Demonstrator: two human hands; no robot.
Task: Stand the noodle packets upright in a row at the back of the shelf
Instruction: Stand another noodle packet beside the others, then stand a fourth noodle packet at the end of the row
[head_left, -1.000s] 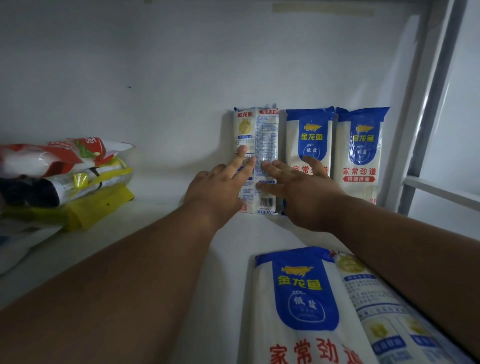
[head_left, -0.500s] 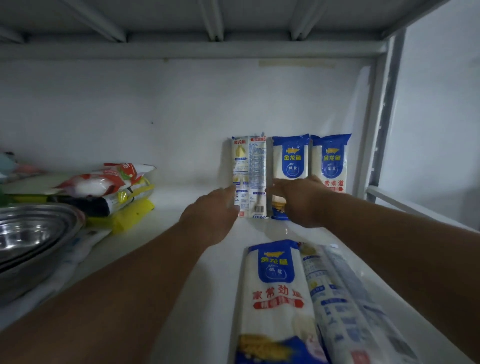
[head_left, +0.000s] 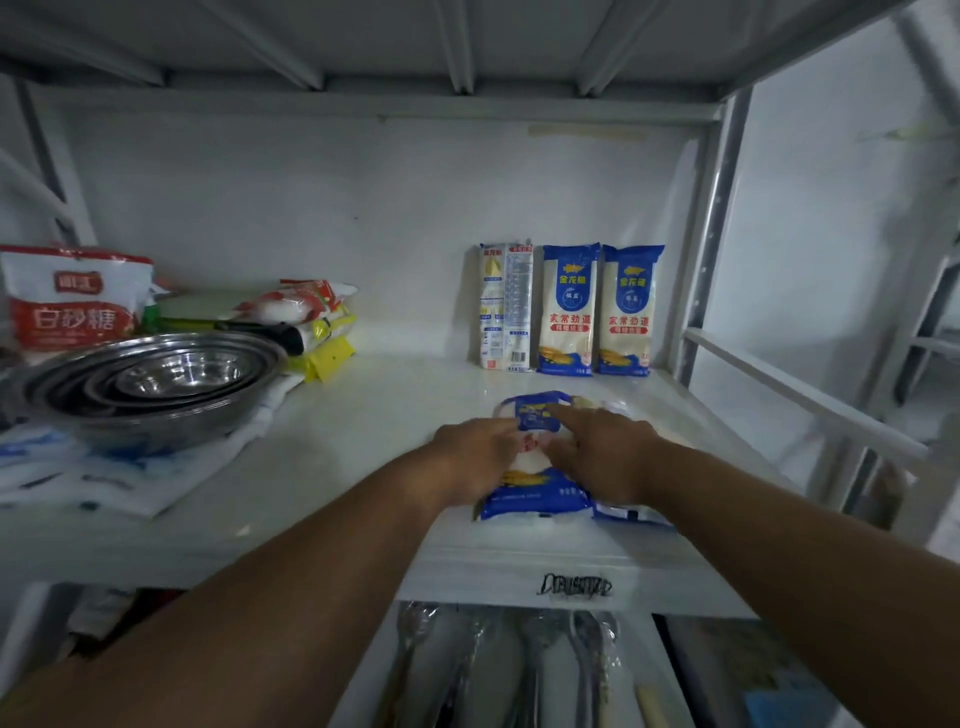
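Observation:
Three noodle packets stand upright side by side against the shelf's back wall: one showing its white label side (head_left: 505, 306), then two blue-fronted ones (head_left: 566, 312) (head_left: 626, 312). Near the front edge a blue-fronted noodle packet (head_left: 535, 499) lies flat, with a second flat packet (head_left: 623, 512) partly under my right forearm. My left hand (head_left: 478, 457) lies over the flat packet's left side, and its fingertips are blurred. My right hand (head_left: 597, 452) rests on top of the same packet with the index finger stretched forward.
Nested steel bowls (head_left: 156, 384) sit on plastic bags at the left, behind them a sugar bag (head_left: 67, 301) and stacked food bags (head_left: 301, 317). The shelf's right post (head_left: 711, 234) stands beside the row. Wrapped spoons (head_left: 519, 665) lie on the shelf below.
Both hands have pulled back from the upright packets at the back wall and come down on the flat packet near the front edge. The view has drawn back from the shelf.

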